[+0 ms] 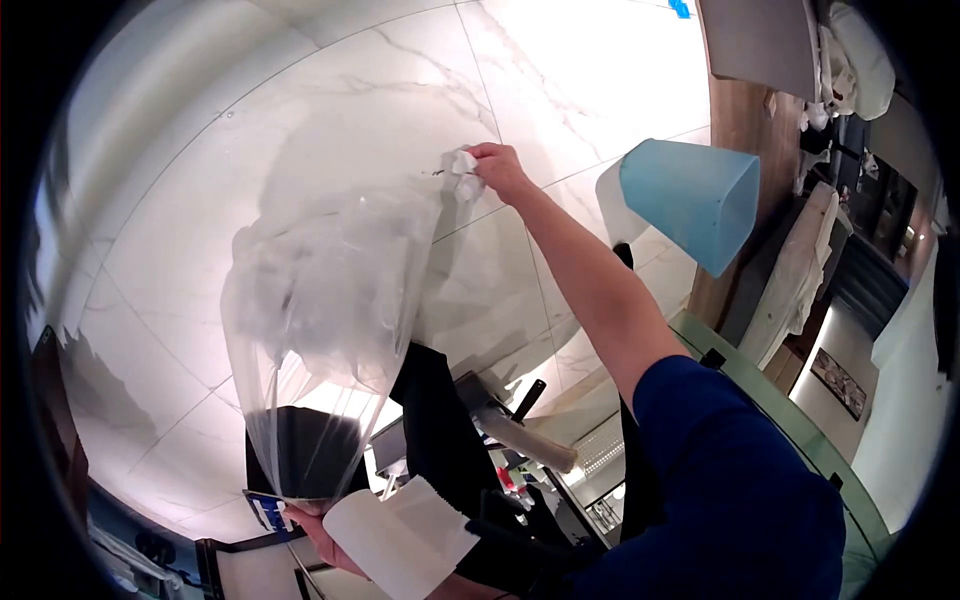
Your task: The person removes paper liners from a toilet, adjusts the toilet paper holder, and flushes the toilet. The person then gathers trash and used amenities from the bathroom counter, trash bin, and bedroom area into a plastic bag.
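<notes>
My right hand (500, 172) reaches out over the marble-look floor tiles, its fingers closed on a crumpled white tissue (464, 176). A small dark bit lies beside the tissue. At the lower left, my left hand (322, 540) grips the gathered neck of a clear plastic bag (320, 275). The bag hangs filled out, with whitish, indistinct contents. A white paper roll (400, 540) lies across my left wrist and hides part of that hand; whether the fingers also hold the roll, I cannot tell. A blue-and-white item (268, 512) shows beside the left hand.
A light blue bin (690, 200) stands right of my right forearm, close to a wooden panel (745, 130). A greenish glass edge (790, 420) runs along the lower right. Near my legs are a beige cylinder (530, 440) and a black handle (528, 400). White cloths (800, 270) lie farther right.
</notes>
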Motion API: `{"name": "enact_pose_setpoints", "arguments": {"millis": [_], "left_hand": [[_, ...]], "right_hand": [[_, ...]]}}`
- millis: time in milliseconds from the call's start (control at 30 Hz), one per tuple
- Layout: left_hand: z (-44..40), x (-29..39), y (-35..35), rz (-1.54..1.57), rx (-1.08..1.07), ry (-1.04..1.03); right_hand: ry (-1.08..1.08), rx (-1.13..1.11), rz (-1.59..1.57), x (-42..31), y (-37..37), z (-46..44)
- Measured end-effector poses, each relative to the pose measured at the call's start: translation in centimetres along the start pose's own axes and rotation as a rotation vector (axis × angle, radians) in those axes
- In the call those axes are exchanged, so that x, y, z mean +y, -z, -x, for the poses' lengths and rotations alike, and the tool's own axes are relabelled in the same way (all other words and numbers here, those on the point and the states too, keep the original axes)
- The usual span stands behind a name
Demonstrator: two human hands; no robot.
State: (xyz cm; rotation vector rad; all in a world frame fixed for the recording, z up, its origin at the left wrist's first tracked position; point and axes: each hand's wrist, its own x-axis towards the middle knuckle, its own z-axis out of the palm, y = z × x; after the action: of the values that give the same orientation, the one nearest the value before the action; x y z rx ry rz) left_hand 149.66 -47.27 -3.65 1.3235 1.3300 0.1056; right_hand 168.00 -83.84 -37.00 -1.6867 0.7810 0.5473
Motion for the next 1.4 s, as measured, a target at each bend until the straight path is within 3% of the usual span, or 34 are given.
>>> {"name": "enact_pose_setpoints", "arguments": {"millis": [100, 167, 233, 300, 333, 400, 467, 600, 633, 800, 833, 933, 1033, 1067, 1100, 1167, 1233, 1267, 1400], "left_hand": [[0.0, 0.3, -0.3, -0.043, 0.035, -0.051], [0.6, 0.3, -1.2, -0.016, 0.065, -0.112], [-0.6, -0.3, 0.5, 0.074, 0.22, 0.092], [-0.9, -0.9, 1.0, -0.03, 0.221, 0.011], [-0.5, -1.1, 0.8, -0.178, 0.14, -0.169], [-0.9, -2.2, 2.6, -0.14, 0.004, -0.192], [-2.4, -3.7, 7.7, 0.217, -0.103, 0.13], [-1.6, -3.7, 5.6, -0.249, -0.034, -0.284], [-1.7, -3.5, 5.1, -0.266, -0.009, -0.295], [-2.4, -2.7, 4.7, 0.03, -0.012, -0.003], [-2.5, -2.4, 4.8, 0.082, -0.014, 0.044], [-3.3, -1.7, 4.8, 0.301, -0.054, 0.257], [-4.6, -1.7, 6.9, 0.749, -0.266, 0.637], [-5.0, -2.5, 8.2, 0.981, -0.436, 0.69], [-5.4, -3.4, 9.5, 1.178, -0.616, 0.769], [-7.1, -4.9, 12.2, 1.597, -0.505, 1.056], [-5.6, -3.6, 10.0, 0.762, -0.22, 0.417], [-5.0, -3.3, 8.6, 0.509, -0.128, 0.261], [-4.4, -2.8, 6.8, 0.325, -0.063, 0.136]], "right_hand": [[-0.104, 0.113, -0.059, 0.9, 0.6, 0.9], [0.006, 0.225, 0.04, 2.5, -0.6, 0.7], [0.071, 0.413, 0.206, 3.6, -2.9, 0.0], [0.026, 0.554, 0.234, 1.3, -5.0, 1.6], [0.003, 0.624, 0.249, 0.7, -5.8, 2.3], [0.042, 0.615, 0.362, 1.0, -6.7, 2.2], [0.117, 0.594, 0.44, 1.9, -7.3, 2.0], [0.142, 0.595, 0.508, 1.9, -8.0, 1.7], [0.196, 0.604, 0.535, 1.6, -8.2, 1.9], [0.464, 0.536, 0.425, 1.5, -11.3, 2.9], [0.424, 0.522, 0.431, 1.5, -12.0, 3.0], [0.645, 0.33, 0.548, 0.7, -10.2, 2.2], [0.134, -0.169, 0.101, 0.4, -6.1, 0.6], [-0.015, -0.262, -0.196, -0.7, -4.3, 1.4], [-0.129, -0.225, -0.208, -2.6, -2.9, 2.6], [-0.238, -0.21, -0.211, -3.1, -0.6, 3.1], [-0.226, -0.251, -0.19, -1.4, 0.9, 1.9], [-0.181, -0.24, -0.194, -1.5, 0.9, 1.9], [-0.016, -0.121, -0.172, -1.3, -0.8, 0.9]]}}
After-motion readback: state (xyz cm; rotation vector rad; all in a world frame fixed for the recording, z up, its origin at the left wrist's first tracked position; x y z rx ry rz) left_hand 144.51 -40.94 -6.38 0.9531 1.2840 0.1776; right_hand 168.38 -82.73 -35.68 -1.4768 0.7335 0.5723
